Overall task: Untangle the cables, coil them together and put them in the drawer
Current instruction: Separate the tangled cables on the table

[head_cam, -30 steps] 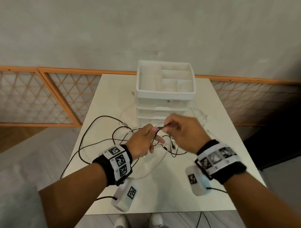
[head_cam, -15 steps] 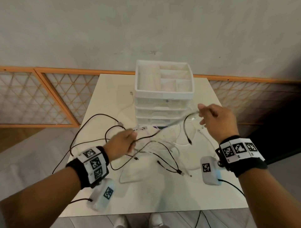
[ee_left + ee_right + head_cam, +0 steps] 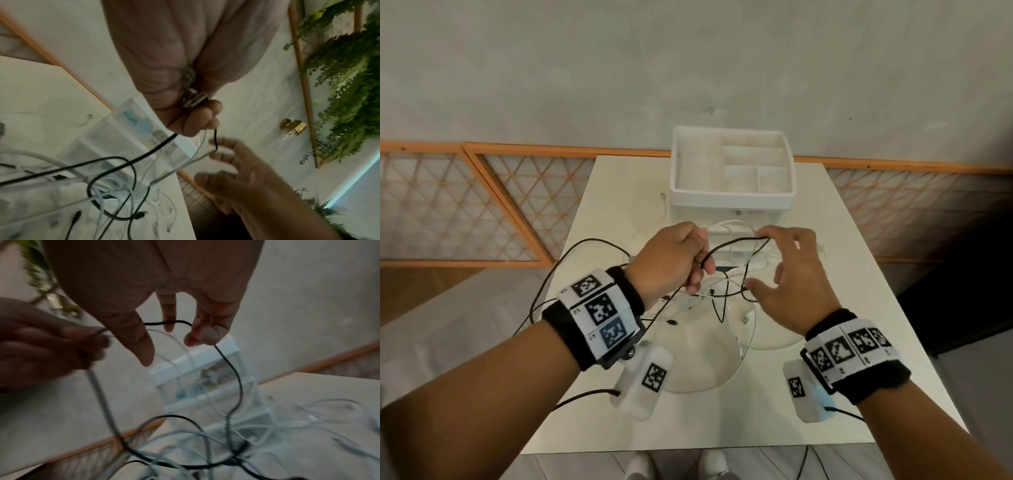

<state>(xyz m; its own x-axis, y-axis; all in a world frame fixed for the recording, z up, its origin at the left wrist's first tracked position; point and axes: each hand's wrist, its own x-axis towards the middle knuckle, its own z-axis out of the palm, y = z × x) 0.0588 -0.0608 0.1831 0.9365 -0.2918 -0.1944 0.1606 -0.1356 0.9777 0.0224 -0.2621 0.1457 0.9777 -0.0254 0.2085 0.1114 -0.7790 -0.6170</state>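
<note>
I keep my left hand [image 3: 674, 260] closed tight around the black cable [image 3: 726, 245] and a white cable [image 3: 200, 142], anchoring them above the table [image 3: 619, 205]. My right hand [image 3: 791, 274] spreads wide, fingertips [image 3: 202, 335] hooking a loop to size the coil. The tangle lies before the drawer unit [image 3: 732, 198], which I judge shut.

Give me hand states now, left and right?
Left hand: closed, gripping the black cable and a white cable.
Right hand: fingers spread, black cable looped over the fingertips, no pinch.
</note>
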